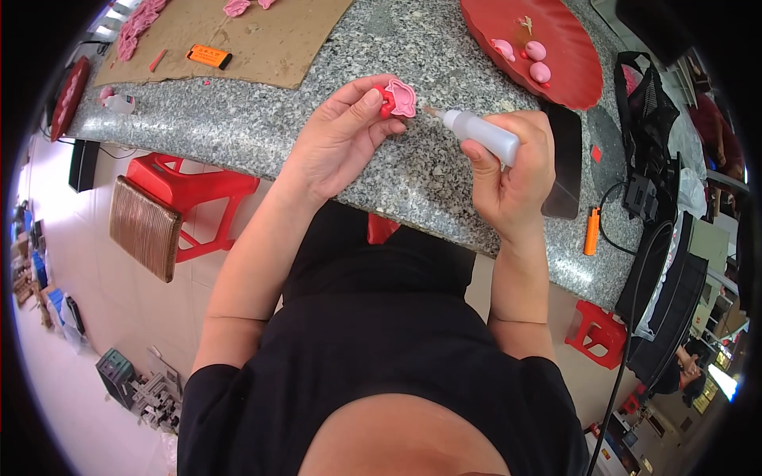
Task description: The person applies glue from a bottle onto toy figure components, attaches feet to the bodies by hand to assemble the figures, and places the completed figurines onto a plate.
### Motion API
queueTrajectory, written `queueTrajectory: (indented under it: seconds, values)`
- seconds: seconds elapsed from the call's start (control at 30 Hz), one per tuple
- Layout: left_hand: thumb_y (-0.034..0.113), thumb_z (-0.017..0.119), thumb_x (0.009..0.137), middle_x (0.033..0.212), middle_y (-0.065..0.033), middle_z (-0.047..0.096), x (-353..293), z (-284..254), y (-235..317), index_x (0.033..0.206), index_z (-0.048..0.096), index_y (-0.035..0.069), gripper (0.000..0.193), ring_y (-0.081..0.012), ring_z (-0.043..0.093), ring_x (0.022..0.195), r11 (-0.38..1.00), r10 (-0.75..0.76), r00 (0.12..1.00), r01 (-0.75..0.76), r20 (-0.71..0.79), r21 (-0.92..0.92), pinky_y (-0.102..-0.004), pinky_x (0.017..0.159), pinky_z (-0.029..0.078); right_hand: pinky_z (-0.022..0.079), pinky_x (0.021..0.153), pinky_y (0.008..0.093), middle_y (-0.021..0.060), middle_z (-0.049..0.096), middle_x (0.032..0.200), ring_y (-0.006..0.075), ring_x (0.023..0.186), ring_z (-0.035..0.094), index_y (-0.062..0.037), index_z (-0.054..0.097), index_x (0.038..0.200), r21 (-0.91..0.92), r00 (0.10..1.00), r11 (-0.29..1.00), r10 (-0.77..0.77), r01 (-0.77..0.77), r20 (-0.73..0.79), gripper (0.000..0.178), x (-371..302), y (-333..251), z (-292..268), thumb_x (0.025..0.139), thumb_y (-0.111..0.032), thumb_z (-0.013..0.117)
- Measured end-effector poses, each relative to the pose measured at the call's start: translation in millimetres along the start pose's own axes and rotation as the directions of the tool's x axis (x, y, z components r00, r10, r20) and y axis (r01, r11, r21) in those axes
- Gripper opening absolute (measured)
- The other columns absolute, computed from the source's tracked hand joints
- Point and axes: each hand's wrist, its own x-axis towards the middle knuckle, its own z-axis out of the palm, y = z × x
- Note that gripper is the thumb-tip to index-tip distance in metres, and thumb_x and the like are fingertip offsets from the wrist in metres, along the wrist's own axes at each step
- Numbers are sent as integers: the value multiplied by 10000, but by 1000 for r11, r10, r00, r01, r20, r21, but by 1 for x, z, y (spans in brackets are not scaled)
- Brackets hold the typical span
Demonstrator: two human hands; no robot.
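Between the thumb and fingers of my left hand (349, 123) is a small pink plastic piece (402, 98) with a raised rim and a red part on its left side. My right hand (517, 170) is wrapped round a translucent squeeze bottle (484, 135) with a narrow nozzle. The bottle tilts so that its tip points left, a short way from the pink piece and apart from it. Both hands are above the speckled granite table (262, 119).
A red scalloped tray (556, 87) with pink round pieces lies at the far right. Cardboard (262, 47) at the far left bears an orange lighter-like object (209, 55). An orange lighter (592, 231) and a dark flat panel (563, 159) lie at right. Red stools (230, 186) stand below.
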Motion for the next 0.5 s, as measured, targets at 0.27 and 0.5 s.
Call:
queueTrajectory:
  seconds: [0.27, 0.5]
  values:
    - [131, 508, 860, 970, -93, 545, 1, -2, 0, 1083, 489, -19, 270, -153, 539, 861, 1000, 3, 1000, -3, 6, -2, -276, 762, 481, 424, 497, 282, 88, 526, 754, 217, 637, 498, -18, 485, 910, -6, 1000, 1000, 7, -7, 5, 299, 0, 0, 0, 717, -139, 679]
    - [126, 505, 861, 961, -87, 546, 0, -1, 0, 1084, 491, -12, 262, -148, 538, 863, 1000, 6, 1000, -6, -5, -9, -276, 764, 477, 415, 504, 289, 77, 524, 757, 222, 652, 490, -19, 491, 891, 16, 1000, 1000, -27, 27, 14, 279, -1, 0, 2, 717, -136, 675]
